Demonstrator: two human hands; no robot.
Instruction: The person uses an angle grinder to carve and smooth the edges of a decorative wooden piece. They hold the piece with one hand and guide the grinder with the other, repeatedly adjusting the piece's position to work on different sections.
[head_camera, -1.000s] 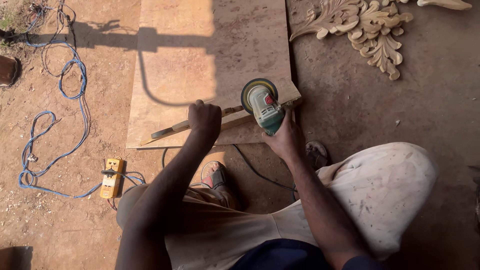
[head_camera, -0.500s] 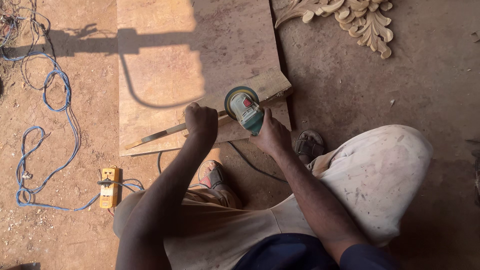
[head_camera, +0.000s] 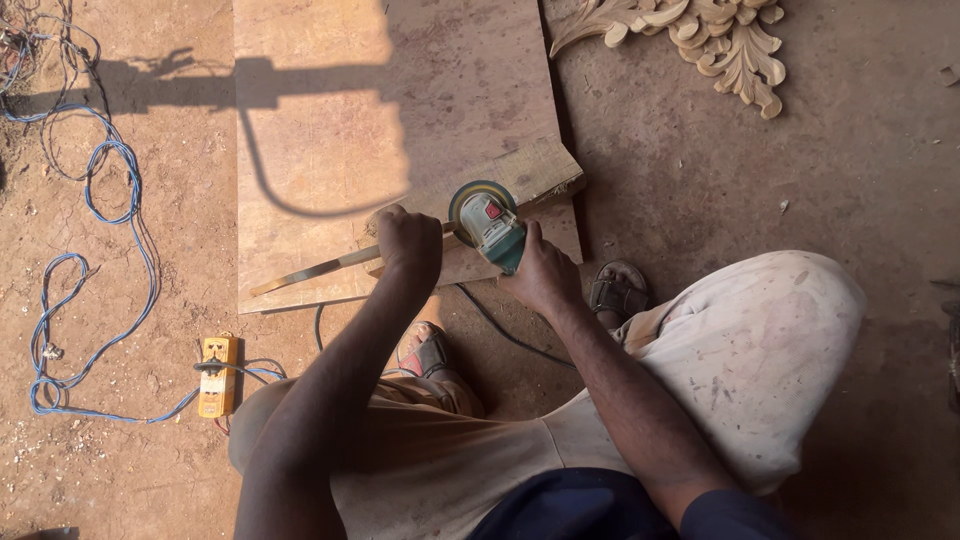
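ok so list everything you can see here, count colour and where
angle grinder: one, green and grey with a round disc, on the plank, gripped by the right hand
plank: one, pale wood, lying aslant on the board's near edge
board: one, light brown, flat on the ground at upper centre
strip: one, thin and pale, sticking out leftward from under the left hand
carved ornament: one, pale wood leaf scrolls, top right on the ground
cable: one, blue, looped on the dirt at left
socket box: one, yellow, lower left
sandals: two, dark, on the feet
left hand: pressing down on the plank
right hand: holding the grinder
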